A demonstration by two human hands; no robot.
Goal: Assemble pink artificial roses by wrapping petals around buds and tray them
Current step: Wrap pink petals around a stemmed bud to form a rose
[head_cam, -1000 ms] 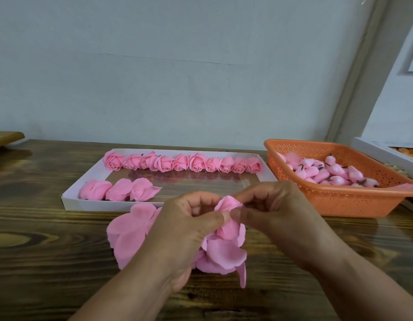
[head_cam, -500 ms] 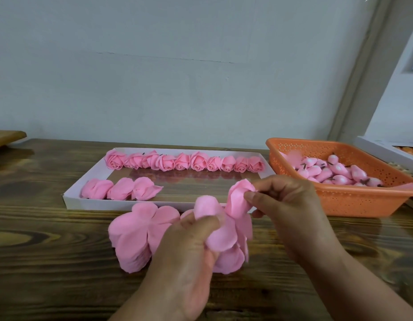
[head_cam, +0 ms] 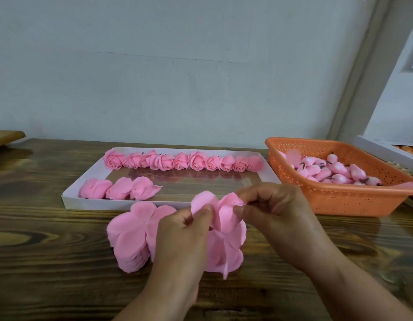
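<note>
Both hands, left hand (head_cam: 184,230) and right hand (head_cam: 275,212), pinch pink petals (head_cam: 226,216) above a wooden table (head_cam: 50,262), near the white tray (head_cam: 71,200).

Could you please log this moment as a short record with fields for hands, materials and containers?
left hand: pinches a petal of the held petal piece
right hand: pinches another petal of that piece
petal stack: on the wooden table, left of the hands
white tray: finished roses along the back, three flowers front left
orange basket: holds buds
</note>
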